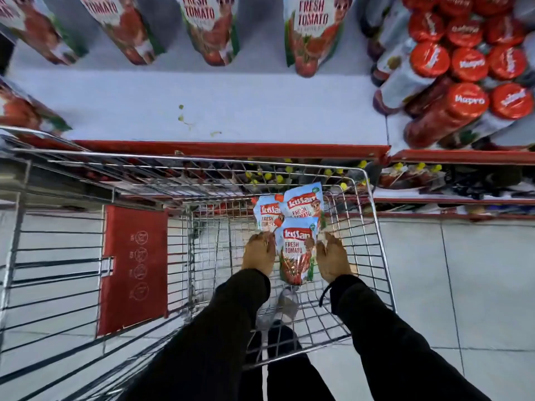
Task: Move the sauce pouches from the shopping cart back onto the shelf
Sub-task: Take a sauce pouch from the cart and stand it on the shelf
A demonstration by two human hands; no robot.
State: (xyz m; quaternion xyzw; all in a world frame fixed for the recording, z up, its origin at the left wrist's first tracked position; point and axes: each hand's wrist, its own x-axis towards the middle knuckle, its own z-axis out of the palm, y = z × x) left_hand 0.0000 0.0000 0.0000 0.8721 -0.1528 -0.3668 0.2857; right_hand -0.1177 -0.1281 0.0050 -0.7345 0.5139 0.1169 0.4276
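Three tomato sauce pouches lie in the wire shopping cart (373, 227). The nearest pouch (296, 250) sits between my two hands. My left hand (258, 253) touches its left edge and my right hand (333, 257) its right edge, fingers pointing forward. Whether the fingers grip the pouch is unclear. Behind it lie a left pouch (266, 214) and a right pouch (305, 202). Above the cart is the white shelf (231, 111) with a red front edge. Several matching pouches (311, 33) stand along its back.
Bottles with red caps (466, 65) fill the shelf's right section. The cart's red child-seat flap (134, 267) is at the left. Lower shelves with yellow-capped items (327, 172) show behind the cart. Grey floor tiles (463, 285) lie to the right.
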